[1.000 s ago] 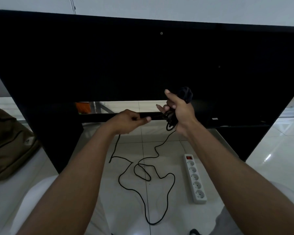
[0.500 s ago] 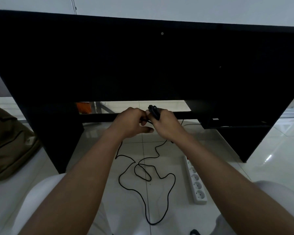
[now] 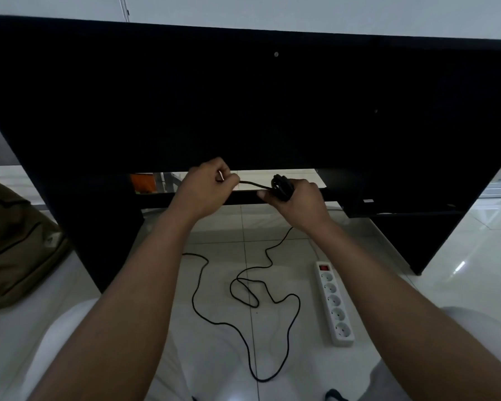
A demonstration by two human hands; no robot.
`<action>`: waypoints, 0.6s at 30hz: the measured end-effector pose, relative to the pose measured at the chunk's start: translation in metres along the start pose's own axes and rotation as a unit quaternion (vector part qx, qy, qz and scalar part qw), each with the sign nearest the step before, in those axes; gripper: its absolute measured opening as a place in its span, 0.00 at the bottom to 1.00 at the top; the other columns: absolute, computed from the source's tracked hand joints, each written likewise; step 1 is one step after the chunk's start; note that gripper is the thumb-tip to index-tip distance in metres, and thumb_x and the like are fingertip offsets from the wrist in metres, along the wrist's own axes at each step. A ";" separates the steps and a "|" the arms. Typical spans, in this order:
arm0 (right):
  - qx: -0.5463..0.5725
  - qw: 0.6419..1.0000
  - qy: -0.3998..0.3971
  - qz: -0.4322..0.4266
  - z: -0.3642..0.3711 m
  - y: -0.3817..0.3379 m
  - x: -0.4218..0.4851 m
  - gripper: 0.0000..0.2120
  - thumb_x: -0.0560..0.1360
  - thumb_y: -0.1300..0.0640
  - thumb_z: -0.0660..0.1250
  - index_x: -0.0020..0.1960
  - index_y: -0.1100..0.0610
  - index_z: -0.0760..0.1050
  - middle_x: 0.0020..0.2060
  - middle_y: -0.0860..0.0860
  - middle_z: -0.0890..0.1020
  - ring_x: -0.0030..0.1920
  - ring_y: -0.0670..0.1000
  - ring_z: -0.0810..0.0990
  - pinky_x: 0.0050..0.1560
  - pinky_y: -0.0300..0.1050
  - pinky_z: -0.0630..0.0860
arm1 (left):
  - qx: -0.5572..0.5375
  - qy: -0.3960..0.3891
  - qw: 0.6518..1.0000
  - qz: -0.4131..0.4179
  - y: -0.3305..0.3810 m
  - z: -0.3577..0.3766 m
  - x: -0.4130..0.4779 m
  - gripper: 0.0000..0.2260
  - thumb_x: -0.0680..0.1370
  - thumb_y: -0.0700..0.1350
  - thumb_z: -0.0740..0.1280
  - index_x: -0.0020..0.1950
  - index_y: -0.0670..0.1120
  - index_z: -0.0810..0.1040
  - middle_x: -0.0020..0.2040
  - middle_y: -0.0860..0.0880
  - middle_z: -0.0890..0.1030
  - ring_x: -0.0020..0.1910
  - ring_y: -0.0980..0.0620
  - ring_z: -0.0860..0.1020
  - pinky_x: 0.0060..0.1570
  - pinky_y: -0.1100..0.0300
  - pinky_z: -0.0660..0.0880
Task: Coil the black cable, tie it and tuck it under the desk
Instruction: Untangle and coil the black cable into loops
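Observation:
A thin black cable (image 3: 240, 332) snakes in loose loops over the white floor tiles between my knees. My right hand (image 3: 297, 199) is closed around a small black coil (image 3: 281, 188) of that cable, held just below the front edge of the black desk (image 3: 249, 105). My left hand (image 3: 207, 188) pinches a short strand, which runs taut to the coil on the right. The two hands are apart. More cable drops from under my right wrist to the floor.
A white power strip (image 3: 334, 303) with a red switch lies on the floor to the right of the cable. A brown bag (image 3: 15, 244) rests at the left. The desk's dark side panels stand left and right, and a crossbar (image 3: 243, 198) runs behind my hands.
My hands met at the centre half a second ago and have now drawn apart, stretching a strand between them. My right hand came down and left from its raised position a second ago.

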State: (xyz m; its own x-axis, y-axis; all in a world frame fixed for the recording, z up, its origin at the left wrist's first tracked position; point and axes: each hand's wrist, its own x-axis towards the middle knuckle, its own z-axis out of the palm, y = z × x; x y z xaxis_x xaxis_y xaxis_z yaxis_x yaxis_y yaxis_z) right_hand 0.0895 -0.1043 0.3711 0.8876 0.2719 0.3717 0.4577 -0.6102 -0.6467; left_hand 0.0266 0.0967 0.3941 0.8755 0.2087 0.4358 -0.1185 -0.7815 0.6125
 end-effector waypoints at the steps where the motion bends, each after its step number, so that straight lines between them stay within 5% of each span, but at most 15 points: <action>1: 0.017 1.000 0.007 0.021 -0.001 0.002 0.001 0.25 0.73 0.36 0.71 0.31 0.53 0.68 0.26 0.49 0.72 0.29 0.49 0.72 0.29 0.42 0.64 | -0.009 0.010 1.000 0.002 0.000 -0.003 0.000 0.06 0.79 0.49 0.66 0.46 0.47 0.76 0.35 0.50 0.79 0.33 0.55 0.74 0.35 0.59 0.69; 6: 0.243 0.961 -0.107 0.073 -0.002 -0.007 -0.002 0.22 0.81 0.42 0.63 0.44 0.61 0.76 0.27 0.52 0.73 0.24 0.47 0.76 0.40 0.46 0.82 | -0.091 -0.027 0.995 -0.019 0.002 0.001 0.000 0.07 0.82 0.46 0.65 0.52 0.44 0.79 0.39 0.51 0.79 0.33 0.57 0.73 0.34 0.66 0.69; 9: 0.304 0.941 -0.144 0.041 0.005 -0.017 -0.005 0.20 0.83 0.45 0.62 0.56 0.63 0.77 0.25 0.47 0.69 0.25 0.47 0.72 0.43 0.50 0.84 | -0.115 -0.066 0.990 -0.039 0.004 0.006 0.000 0.08 0.82 0.49 0.65 0.54 0.46 0.80 0.42 0.53 0.82 0.41 0.59 0.78 0.42 0.64 0.72; 13: 0.330 0.937 -0.111 0.031 0.010 -0.024 -0.005 0.20 0.83 0.47 0.62 0.54 0.66 0.73 0.23 0.44 0.67 0.24 0.47 0.68 0.38 0.48 0.81 | -0.141 -0.106 0.984 -0.031 0.005 0.014 -0.001 0.07 0.82 0.51 0.66 0.50 0.50 0.81 0.37 0.52 0.84 0.41 0.53 0.80 0.47 0.57 0.75; 18: 0.331 0.940 -0.082 0.013 0.014 -0.027 -0.008 0.13 0.83 0.47 0.62 0.46 0.55 0.71 0.29 0.51 0.71 0.25 0.46 0.70 0.35 0.47 0.79 | -0.154 -0.135 0.979 -0.019 0.009 0.020 -0.003 0.09 0.82 0.51 0.65 0.50 0.47 0.81 0.30 0.58 0.81 0.34 0.60 0.77 0.45 0.56 0.75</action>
State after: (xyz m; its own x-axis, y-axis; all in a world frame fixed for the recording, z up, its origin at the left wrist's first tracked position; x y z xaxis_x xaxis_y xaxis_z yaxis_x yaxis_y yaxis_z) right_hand 0.0705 -0.0798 0.3759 0.8704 0.4069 0.2771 0.3184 -0.0361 -0.9473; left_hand 0.0327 0.0771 0.3852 0.9687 0.0390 0.2452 -0.1834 -0.5533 0.8125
